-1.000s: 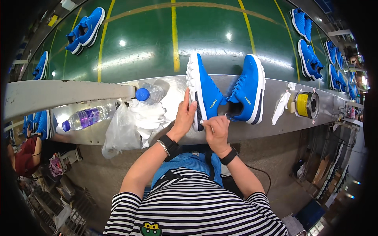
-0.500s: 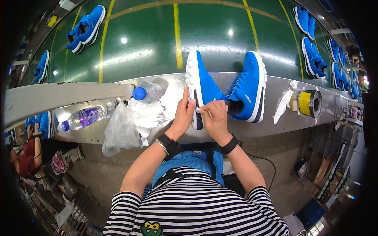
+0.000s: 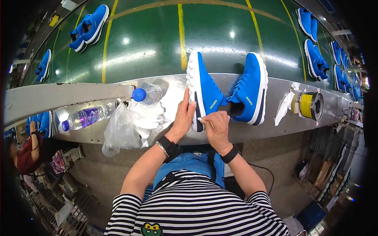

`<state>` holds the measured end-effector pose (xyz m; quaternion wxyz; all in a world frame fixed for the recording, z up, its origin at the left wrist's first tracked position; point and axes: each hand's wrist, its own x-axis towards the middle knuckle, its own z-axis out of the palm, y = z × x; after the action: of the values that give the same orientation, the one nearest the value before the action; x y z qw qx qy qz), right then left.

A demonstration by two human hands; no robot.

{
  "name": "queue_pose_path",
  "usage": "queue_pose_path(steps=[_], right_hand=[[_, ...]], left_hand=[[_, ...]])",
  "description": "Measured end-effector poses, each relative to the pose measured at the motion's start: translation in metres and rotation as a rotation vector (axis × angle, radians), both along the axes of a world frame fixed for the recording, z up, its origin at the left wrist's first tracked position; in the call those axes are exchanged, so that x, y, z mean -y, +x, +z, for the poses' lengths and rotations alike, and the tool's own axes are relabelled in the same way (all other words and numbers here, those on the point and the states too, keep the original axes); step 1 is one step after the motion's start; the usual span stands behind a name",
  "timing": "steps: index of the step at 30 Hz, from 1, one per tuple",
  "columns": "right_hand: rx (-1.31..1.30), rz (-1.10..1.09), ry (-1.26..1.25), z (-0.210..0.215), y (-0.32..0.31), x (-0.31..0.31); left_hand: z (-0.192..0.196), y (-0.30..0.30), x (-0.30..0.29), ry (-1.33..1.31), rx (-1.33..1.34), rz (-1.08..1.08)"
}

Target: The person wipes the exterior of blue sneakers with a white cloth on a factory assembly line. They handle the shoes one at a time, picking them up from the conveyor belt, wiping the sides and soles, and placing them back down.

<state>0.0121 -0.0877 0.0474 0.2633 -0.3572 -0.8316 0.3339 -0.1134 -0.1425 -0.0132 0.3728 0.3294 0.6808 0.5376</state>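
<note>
A blue sneaker (image 3: 208, 84) with a white and dark sole lies tilted on its side on the metal ledge, sole facing left. My left hand (image 3: 183, 118) holds it by the sole near the heel, fingers along the tread and thumb over the edge. My right hand (image 3: 216, 126) is closed in a pinch at the sole's heel end, with a small white scrap (image 3: 200, 119) showing at the fingertips. Right of it stands the matching blue sneaker (image 3: 252, 88), touched by neither hand; its toe reaches over the green belt.
On the ledge to the left are a clear bottle (image 3: 149, 93), a purple-labelled bottle (image 3: 86, 117), white cloths (image 3: 147, 118) and a plastic bag (image 3: 122, 131). A yellow-labelled tin (image 3: 311, 105) and white paper (image 3: 284, 108) lie right. More blue sneakers (image 3: 89, 28) sit on the green belt (image 3: 149, 35).
My right hand has shifted slightly down toward the heel end of the sole, uncovering more of the sneaker's side. My left hand keeps its hold. The view has shifted a little.
</note>
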Motion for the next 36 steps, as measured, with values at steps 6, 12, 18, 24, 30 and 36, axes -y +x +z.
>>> queue_pose_path(steps=[6,12,18,24,30,36], right_hand=[[-0.017,-0.005,0.076,0.000,-0.023,-0.026],[-0.076,-0.002,0.054,-0.001,-0.013,-0.009],[-0.031,-0.088,0.186,0.003,-0.060,-0.073],[-0.111,-0.062,0.122,0.002,-0.082,-0.098],[-0.171,0.022,-0.015,-0.007,-0.048,-0.050],[-0.088,-0.047,-0.040,-0.006,0.000,-0.008]], left_hand=[[0.016,-0.001,-0.002,-0.042,0.060,-0.041],[0.001,-0.004,0.001,0.000,-0.109,-0.047],[-0.005,-0.003,0.002,-0.016,-0.080,-0.059],[0.000,-0.004,0.003,-0.046,-0.067,-0.079],[-0.003,-0.004,0.002,-0.031,0.009,-0.062],[0.007,-0.005,-0.001,-0.022,-0.055,-0.075]])
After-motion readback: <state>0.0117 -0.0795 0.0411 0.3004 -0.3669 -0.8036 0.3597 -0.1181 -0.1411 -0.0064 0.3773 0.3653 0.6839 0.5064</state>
